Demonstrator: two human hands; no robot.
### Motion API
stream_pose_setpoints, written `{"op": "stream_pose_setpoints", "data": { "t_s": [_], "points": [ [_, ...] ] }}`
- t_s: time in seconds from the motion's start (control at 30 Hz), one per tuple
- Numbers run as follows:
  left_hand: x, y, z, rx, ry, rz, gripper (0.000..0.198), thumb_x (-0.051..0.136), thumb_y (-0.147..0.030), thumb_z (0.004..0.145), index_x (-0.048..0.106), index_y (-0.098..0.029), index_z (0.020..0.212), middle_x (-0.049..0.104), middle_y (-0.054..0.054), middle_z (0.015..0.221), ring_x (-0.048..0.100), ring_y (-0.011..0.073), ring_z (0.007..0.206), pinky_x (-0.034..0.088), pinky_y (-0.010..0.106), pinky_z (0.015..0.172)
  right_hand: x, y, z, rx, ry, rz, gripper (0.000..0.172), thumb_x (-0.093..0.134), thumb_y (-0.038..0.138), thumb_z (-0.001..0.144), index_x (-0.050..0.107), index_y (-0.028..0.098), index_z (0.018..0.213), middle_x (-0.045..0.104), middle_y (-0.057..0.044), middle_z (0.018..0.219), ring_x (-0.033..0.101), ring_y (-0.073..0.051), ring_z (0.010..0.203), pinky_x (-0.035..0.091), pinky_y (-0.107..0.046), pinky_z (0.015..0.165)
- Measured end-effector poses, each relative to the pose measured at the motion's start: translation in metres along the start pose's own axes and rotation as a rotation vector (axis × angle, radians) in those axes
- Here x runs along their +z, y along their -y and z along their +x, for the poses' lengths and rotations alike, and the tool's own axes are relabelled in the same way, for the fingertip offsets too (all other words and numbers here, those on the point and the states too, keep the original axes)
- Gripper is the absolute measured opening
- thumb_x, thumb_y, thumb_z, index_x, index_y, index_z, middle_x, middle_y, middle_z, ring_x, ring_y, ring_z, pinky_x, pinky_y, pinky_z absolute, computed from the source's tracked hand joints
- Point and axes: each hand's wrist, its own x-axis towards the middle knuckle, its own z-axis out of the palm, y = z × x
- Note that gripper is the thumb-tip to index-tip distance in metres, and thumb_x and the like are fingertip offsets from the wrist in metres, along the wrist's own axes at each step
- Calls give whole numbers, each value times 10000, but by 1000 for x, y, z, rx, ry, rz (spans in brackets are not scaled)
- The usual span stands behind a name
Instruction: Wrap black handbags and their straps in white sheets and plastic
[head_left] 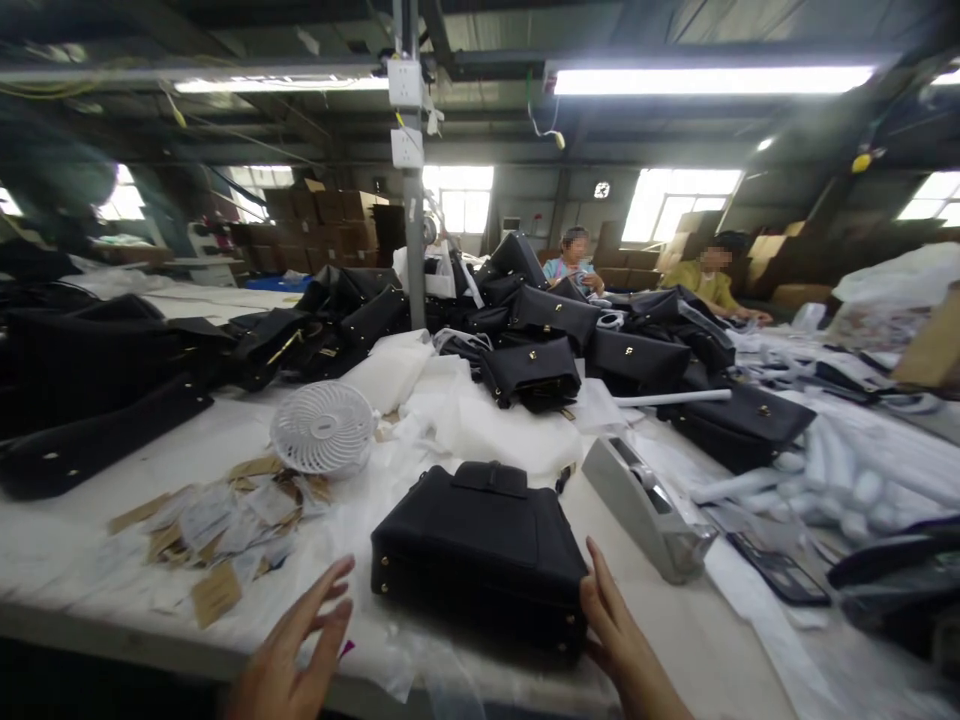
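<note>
A black handbag [480, 540] lies on the white-covered table close in front of me, its base with small gold studs turned my way. My right hand [611, 620] rests against the bag's right end, fingers stretched out along it. Off the bag's left end, my left hand [304, 640] hovers with its fingers apart and nothing in them. A grey tape dispenser [645, 510] stands just right of the bag. To the left lie several small brown cards and clear packets [217, 520] in a loose heap.
A white fan [322, 428] stands behind the packets. Many black bags [551, 320] are piled across the table's back, around a metal post [414, 240]. White foam rolls [832, 480] and a phone [778, 570] lie at right. Two people [709, 280] sit beyond the pile.
</note>
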Motion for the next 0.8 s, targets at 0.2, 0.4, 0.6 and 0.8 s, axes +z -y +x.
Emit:
{"op": "stream_pose_setpoints", "data": {
  "t_s": [0.2,0.4,0.6,0.8],
  "points": [
    [42,-37,55,-92,98,-226,787,542,-673,851,416,-246,1500,568,87,1467,643,307,1218,460,448,1095,-2,34,1,42,74,132,907,624,713,801,304,331,1558,355,-38,1608,344,-306,1468,307,-481,1182],
    [38,-79,58,-56,71,-401,862,734,-569,772,364,-261,1486,492,125,1506,537,336,1332,551,447,1012,-33,97,11,-342,-36,-70,763,621,637,850,411,307,1505,451,-73,1548,413,-340,1422,412,-502,1116],
    [75,-119,50,-167,228,-831,827,816,-598,683,442,-229,1322,627,142,1254,706,326,1023,647,436,735,-44,232,8,-861,-96,-303,754,776,567,746,544,298,1411,650,-24,1308,640,-302,1165,544,-381,955],
    [165,-145,2,-399,518,-1293,654,845,-539,707,559,-283,1237,733,57,1129,721,283,1051,572,424,912,12,290,-8,-1130,269,-429,569,802,457,765,640,260,1273,725,42,1075,705,-168,957,548,-292,874]
  ]
}}
